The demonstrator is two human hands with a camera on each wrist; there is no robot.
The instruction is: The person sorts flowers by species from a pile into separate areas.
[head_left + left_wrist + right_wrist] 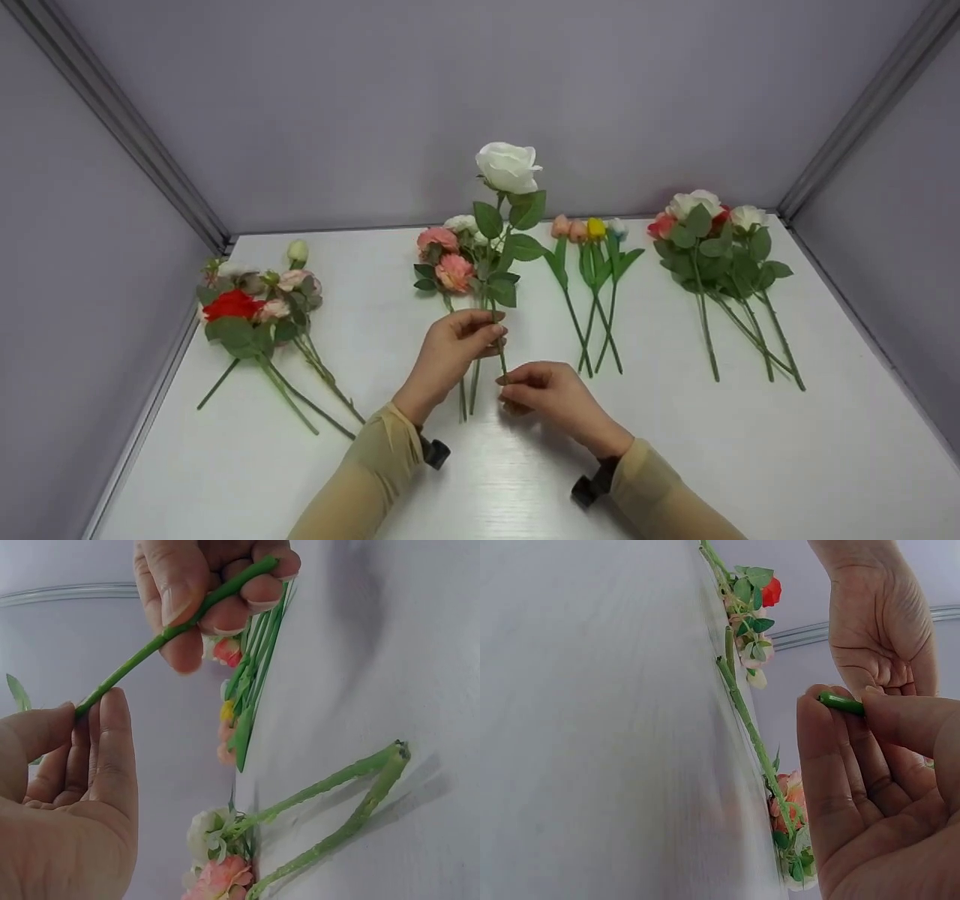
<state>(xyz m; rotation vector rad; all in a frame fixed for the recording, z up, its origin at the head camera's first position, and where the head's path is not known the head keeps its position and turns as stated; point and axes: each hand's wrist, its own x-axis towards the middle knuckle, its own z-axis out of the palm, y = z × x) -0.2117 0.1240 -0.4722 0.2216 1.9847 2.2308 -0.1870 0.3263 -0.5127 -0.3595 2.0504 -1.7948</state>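
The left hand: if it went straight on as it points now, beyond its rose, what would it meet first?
Probably the tulips: in the head view they come next, but the left hand seems raised and may pass over them.

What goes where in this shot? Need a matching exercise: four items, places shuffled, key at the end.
Things:
1. single white rose on a leafy green stem
2. bright red, broad-petalled flower
3. green-stemmed tulips, pink, yellow and pale blue
4. frilly coral-pink blooms

Places:
A. just left of the bunch of white and reddish roses
B. beyond the left hand
C. pinched by left hand and right hand
D. left end of the white table

Pairs: 1-C, 2-D, 3-A, 4-B
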